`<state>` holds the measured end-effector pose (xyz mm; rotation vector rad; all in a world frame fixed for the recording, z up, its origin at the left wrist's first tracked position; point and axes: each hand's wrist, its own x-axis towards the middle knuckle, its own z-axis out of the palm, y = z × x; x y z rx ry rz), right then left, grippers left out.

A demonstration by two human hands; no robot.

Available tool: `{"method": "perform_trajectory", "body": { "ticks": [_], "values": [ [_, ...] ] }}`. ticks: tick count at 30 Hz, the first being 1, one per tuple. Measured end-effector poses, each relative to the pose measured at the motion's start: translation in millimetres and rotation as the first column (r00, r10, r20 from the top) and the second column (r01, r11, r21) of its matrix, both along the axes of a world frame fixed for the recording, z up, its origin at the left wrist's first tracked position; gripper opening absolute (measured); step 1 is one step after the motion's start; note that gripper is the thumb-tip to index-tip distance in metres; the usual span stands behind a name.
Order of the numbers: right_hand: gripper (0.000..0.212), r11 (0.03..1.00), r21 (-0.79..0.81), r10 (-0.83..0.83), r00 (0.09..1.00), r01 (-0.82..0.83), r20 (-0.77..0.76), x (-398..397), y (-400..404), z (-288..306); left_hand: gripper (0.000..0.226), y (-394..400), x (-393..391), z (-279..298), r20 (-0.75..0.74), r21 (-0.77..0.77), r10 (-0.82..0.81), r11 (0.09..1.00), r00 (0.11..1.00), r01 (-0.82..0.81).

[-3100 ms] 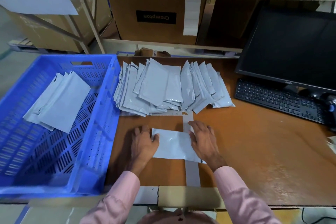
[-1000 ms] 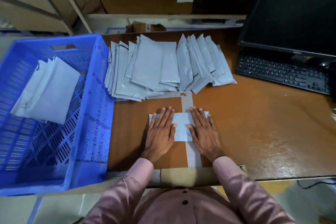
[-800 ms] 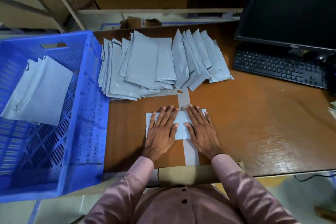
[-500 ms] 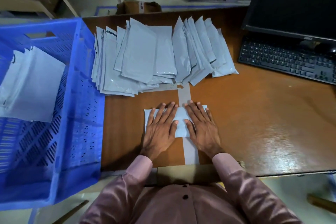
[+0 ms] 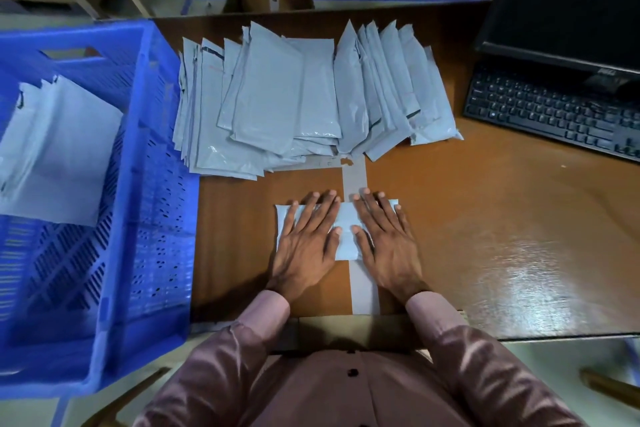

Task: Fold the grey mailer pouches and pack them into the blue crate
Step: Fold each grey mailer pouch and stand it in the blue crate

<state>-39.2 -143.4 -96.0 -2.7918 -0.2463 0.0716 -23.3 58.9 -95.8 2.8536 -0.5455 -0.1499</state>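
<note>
Pressing down with both hands, we flatten a small folded grey plastic mailer pouch (image 5: 346,236) on the brown wooden counter (image 5: 485,218). Our left hand (image 5: 308,243) and right hand (image 5: 384,243) lie side by side on it, palms down, fingers straight and spread, gripping nothing. About 3 seconds ago the pouch lay wider between our hands; now it is a compact rectangle, mostly hidden under our palms, so the fold looks made and only the creasing goes on. Over the last second our hands have barely shifted.

Beyond our fingertips, a fanned heap of unfolded grey mailer pouches (image 5: 304,104) waits on the counter. To our left stands the blue slatted plastic crate (image 5: 152,184), touching the heap's left edge, with a few folded grey pouches (image 5: 59,152) already lying inside. A black computer keyboard (image 5: 554,114) sits far right.

We judge the next step is lifting this pouch into the crate; most of the work remains.
</note>
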Motion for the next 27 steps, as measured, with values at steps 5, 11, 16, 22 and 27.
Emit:
{"method": "perform_trajectory", "body": {
  "ticks": [5,11,16,22,27],
  "values": [
    [0.058,1.000,-0.017,0.001,1.000,-0.002,-0.021,-0.8,0.6,1.5,0.059,0.4,-1.7,2.2,-0.001,-0.002,-0.004,1.000,1.000,0.004],
    [0.063,0.996,0.093,0.016,0.996,-0.008,-0.082,1.5,-1.9,8.8,0.059,8.1,2.9,10.9,-0.108,-0.175,0.008,0.984,0.994,-0.027],
    [0.051,0.998,0.051,0.047,0.995,-0.042,-0.083,17.0,-3.8,28.7,0.079,21.0,11.4,43.9,-0.047,0.024,0.092,0.996,0.995,-0.090],
    [0.062,0.997,-0.029,0.072,0.989,-0.077,-0.132,30.9,5.1,64.1,0.063,21.8,23.0,72.8,-0.142,-0.010,0.075,0.997,0.987,-0.078],
    [0.033,0.999,-0.029,0.026,0.989,-0.022,0.146,29.0,1.2,98.8,0.032,26.1,20.8,93.6,0.203,-0.157,0.058,0.987,0.978,-0.026]
  ]
}}
